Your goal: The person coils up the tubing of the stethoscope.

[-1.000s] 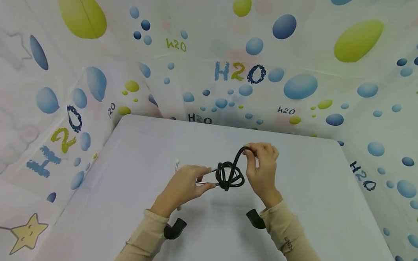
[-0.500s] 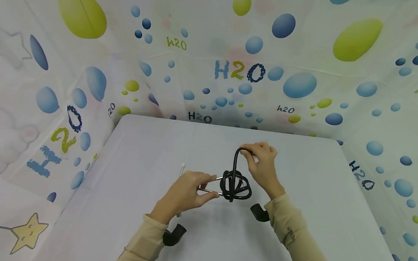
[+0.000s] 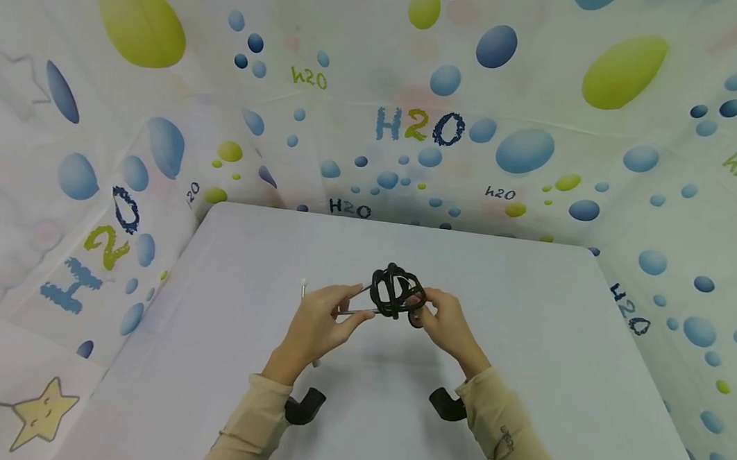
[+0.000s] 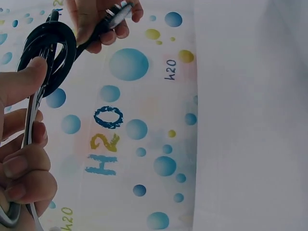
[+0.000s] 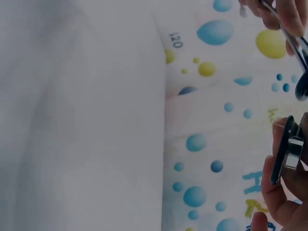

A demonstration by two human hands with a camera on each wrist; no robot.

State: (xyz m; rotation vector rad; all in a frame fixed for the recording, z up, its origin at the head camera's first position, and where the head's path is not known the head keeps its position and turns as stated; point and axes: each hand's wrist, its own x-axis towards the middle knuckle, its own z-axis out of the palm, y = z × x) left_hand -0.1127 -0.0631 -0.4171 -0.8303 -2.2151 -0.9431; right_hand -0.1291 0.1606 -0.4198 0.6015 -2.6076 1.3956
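A stethoscope hangs between my hands above the white table, its black tubing (image 3: 396, 292) wound into a loose knotted coil. My left hand (image 3: 320, 321) grips the two metal ear tubes (image 4: 30, 120), with the thumb pressed near where they enter the coil. One pale ear tip (image 3: 304, 283) sticks up behind that hand. My right hand (image 3: 449, 328) is at the coil's right side. Its fingers hold the round chest piece (image 5: 288, 151), which has a dark rim and a metal stem. In the left wrist view the chest piece (image 4: 118, 17) lies across the right fingers.
Below the hands lies a white table (image 3: 370, 431). A white curtain (image 3: 323, 137) printed with blue and green drops stands behind and at both sides. A black curved piece (image 3: 305, 406) shows by the left sleeve, and another black piece (image 3: 447, 404) by the right.
My right hand has come down from above the coil to its right side, and the tubing drawn up there no longer stands up. Left hand and coil dipped, then rose slightly leftward.
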